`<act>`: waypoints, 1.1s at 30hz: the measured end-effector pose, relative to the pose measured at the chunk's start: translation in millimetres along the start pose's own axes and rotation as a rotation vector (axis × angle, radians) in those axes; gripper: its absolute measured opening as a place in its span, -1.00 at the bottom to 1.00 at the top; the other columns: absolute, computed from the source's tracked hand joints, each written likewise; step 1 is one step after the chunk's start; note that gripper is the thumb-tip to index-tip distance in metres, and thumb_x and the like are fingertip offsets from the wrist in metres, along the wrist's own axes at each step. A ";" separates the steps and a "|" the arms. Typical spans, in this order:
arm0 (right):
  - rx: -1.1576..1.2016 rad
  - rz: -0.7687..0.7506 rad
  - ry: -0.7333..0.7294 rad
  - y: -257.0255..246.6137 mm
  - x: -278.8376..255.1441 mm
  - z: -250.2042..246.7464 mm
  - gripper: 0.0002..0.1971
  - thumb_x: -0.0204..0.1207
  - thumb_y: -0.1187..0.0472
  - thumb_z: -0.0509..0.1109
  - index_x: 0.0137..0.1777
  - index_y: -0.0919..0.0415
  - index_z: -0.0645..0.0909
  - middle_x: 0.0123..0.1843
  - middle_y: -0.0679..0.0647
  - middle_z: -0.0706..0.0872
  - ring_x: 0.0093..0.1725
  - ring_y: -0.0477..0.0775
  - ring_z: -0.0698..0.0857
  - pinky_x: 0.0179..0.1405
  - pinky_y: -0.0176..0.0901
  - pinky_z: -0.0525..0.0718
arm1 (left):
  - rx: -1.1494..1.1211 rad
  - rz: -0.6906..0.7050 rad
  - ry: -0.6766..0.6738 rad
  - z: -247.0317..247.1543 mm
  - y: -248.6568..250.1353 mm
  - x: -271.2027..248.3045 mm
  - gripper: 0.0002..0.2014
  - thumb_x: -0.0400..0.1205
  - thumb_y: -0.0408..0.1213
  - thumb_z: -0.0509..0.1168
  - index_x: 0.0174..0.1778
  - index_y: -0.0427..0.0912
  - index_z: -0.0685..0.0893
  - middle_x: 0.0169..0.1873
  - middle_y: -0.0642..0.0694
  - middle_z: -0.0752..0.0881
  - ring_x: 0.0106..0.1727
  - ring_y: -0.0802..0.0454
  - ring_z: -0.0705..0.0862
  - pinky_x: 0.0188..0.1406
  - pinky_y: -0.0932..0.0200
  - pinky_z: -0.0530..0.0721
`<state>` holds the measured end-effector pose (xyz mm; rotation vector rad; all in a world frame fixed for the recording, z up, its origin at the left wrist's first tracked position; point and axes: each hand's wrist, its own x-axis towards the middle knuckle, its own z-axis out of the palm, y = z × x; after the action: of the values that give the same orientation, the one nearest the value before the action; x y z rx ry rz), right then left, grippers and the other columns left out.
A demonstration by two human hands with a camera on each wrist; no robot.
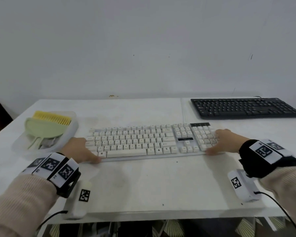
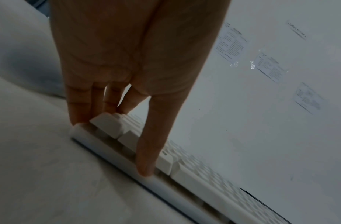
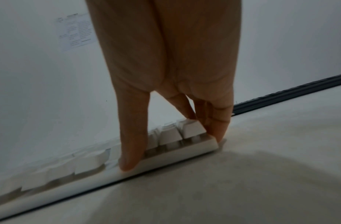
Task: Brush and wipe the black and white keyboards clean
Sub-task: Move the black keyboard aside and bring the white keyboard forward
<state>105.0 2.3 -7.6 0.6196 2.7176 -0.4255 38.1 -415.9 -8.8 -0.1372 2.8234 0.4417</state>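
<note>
The white keyboard (image 1: pixel 135 141) lies flat mid-table, its long side toward me. My left hand (image 1: pixel 91 149) is at its left end: the thumb presses the front lip and straight fingers (image 2: pixel 77 112) reach down over the end keys. My right hand (image 1: pixel 215 142) mirrors this at the number-pad end, thumb on the front lip, little finger (image 3: pixel 220 133) down the right side. The left wrist view shows the left hand (image 2: pixel 112 145) on the keyboard (image 2: pixel 204 178). The right wrist view shows the right hand (image 3: pixel 173 150) on the keyboard (image 3: pixel 85 163). The black keyboard (image 1: pixel 244 107) sits back right.
A clear plastic tray (image 1: pixel 70 132) left of the white keyboard holds a green dustpan (image 1: pixel 43 129), a yellow brush (image 1: pixel 53 118) and something grey beneath. The white table (image 1: pixel 143 182) ends just in front of my wrists. A wall stands close behind. The black keyboard (image 3: pixel 290 94) lies beyond my right hand.
</note>
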 end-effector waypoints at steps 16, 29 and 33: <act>0.118 0.030 0.034 76.6 -16.2 -6.0 -0.26 0.10 -0.07 0.70 0.22 0.24 0.54 0.25 0.19 0.57 0.09 0.15 0.63 0.07 -0.10 0.60 | -0.153 0.123 -0.055 20.6 44.2 -25.5 -0.52 0.30 -0.31 0.62 -0.02 -0.19 0.49 -0.21 -0.01 0.59 -0.22 0.08 0.54 -0.32 0.25 0.45; 0.104 -0.032 0.027 105.8 -10.0 -10.2 0.41 -0.80 -0.61 0.35 0.20 0.17 0.57 0.17 0.11 0.61 0.05 0.12 0.66 0.13 0.01 0.65 | -0.175 0.163 -0.015 29.9 52.9 -29.4 -0.28 0.28 -0.29 0.64 0.33 -0.32 0.51 -0.06 -0.09 0.53 0.00 -0.08 0.57 -0.03 0.18 0.48; 0.098 -0.038 0.033 110.5 -11.3 -11.2 0.35 -0.78 -0.61 0.38 0.15 0.16 0.58 0.14 0.11 0.63 0.02 0.12 0.67 0.09 0.00 0.66 | -0.175 0.161 -0.017 31.1 55.8 -32.8 -0.31 0.30 -0.29 0.63 0.32 -0.33 0.51 -0.18 0.03 0.48 -0.01 -0.06 0.56 -0.04 0.17 0.47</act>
<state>162.8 97.3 -17.0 0.6068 2.7566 -0.5659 69.9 -351.6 -11.9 0.0589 2.7872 0.7218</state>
